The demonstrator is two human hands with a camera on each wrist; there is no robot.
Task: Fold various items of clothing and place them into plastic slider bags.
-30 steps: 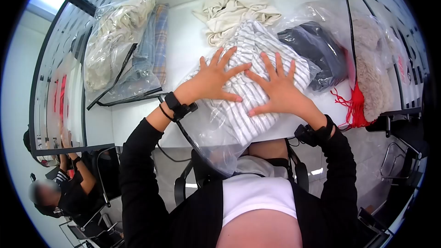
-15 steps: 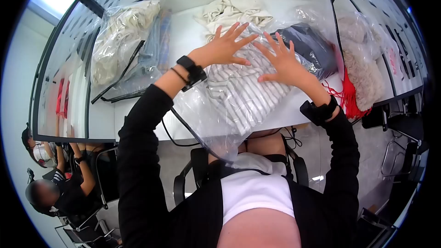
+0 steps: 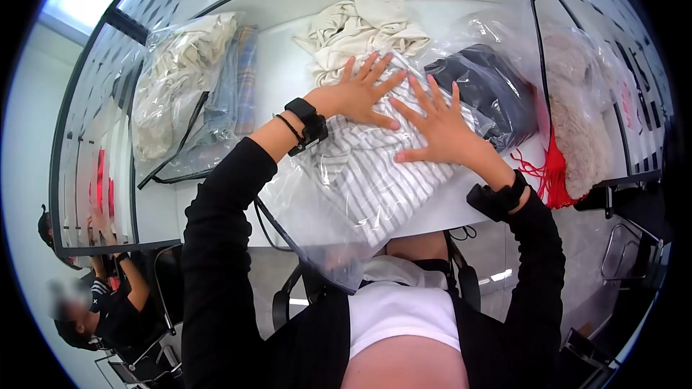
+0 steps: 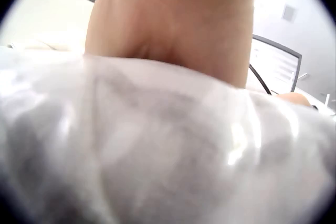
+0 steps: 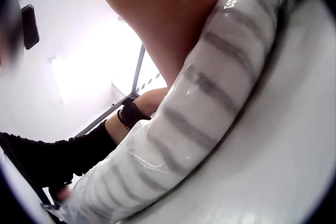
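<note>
A striped white-and-grey garment (image 3: pixel 382 180) lies inside a clear plastic bag (image 3: pixel 299 198) on the white table. My left hand (image 3: pixel 360 95) rests spread on the upper left of the bagged garment. To its right, my right hand (image 3: pixel 440 126) lies with fingers fanned out on the same garment. Neither hand grips anything. In the left wrist view the palm heel (image 4: pixel 173 19) sits right at the shiny plastic. The right wrist view shows the striped bundle (image 5: pixel 184 113) bulging along its edge beside the bare tabletop. The bag's loose end hangs over the table's front edge toward the lap.
A cream cloth (image 3: pixel 360 32) lies crumpled behind the striped garment. On the left are bagged cream clothes (image 3: pixel 180 86) and a plaid piece (image 3: pixel 246 79). Bagged dark clothing (image 3: pixel 490 90), a fluffy beige item (image 3: pixel 584 130) and red tassels (image 3: pixel 553 173) lie on the right. Black-framed panels border the table.
Both hands first moved up and away from the body over the bagged garment, then came down on it again, with the left hand slightly farther right than before.
</note>
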